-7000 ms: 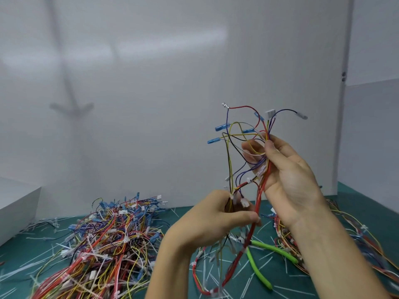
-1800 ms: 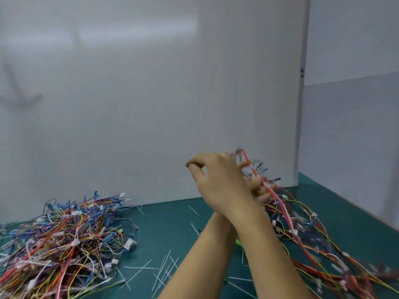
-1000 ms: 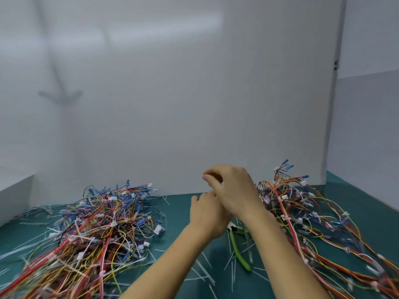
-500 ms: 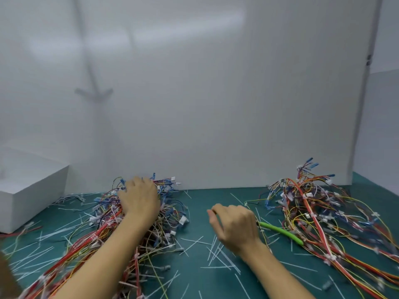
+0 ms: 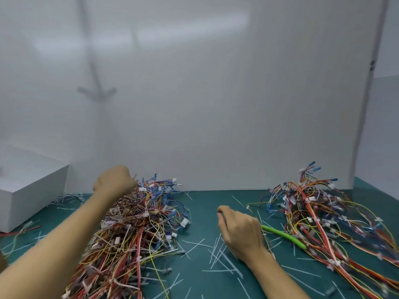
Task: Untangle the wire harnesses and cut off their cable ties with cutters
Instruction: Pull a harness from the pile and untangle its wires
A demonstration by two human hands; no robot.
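Head view. Could not see the fingers on the left hand (image 5: 114, 183), knuckles up atop the far end of the multicoloured tangle of wire harnesses (image 5: 133, 229); looked clenched on its wires, forearm stretched forward. Found the head of the green-handled cutters (image 5: 285, 235) hidden behind the right hand (image 5: 239, 231), loosely curled, holding nothing, low over the teal tabletop (image 5: 200, 212).
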